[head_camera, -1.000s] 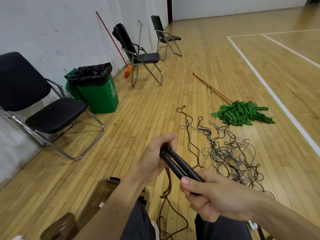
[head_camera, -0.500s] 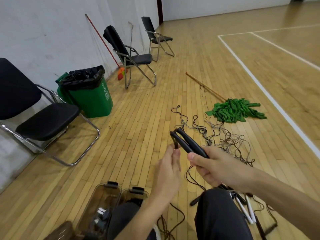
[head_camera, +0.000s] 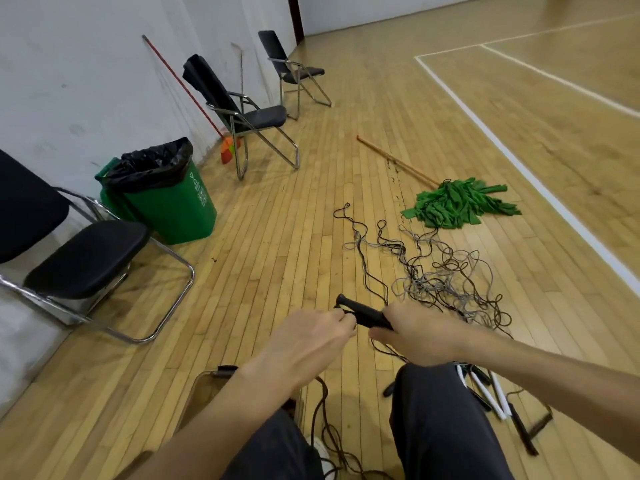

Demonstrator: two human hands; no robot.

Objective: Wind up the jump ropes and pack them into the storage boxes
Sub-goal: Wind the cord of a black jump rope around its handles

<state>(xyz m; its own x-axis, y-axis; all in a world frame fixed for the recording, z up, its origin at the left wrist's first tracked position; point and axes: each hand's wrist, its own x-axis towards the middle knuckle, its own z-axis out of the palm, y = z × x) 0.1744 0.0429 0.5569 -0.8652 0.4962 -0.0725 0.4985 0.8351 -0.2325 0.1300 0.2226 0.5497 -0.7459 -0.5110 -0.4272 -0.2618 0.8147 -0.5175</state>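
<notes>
The right hand [head_camera: 420, 332] grips the black jump rope handles [head_camera: 363, 311] with curled fingers, while the left hand [head_camera: 308, 341] pinches the dark cord [head_camera: 341, 307] at their tip.

A single wide-angle view from the person's head looks forward and down over their own knees [head_camera: 433, 410] at a wooden gym floor [head_camera: 277, 254]. The left hand [head_camera: 311, 337] and right hand [head_camera: 415, 334] sit close to the lens at lower centre. The floor runs away to a white wall [head_camera: 86, 64] along the left, its boards bowed by the lens.
</notes>
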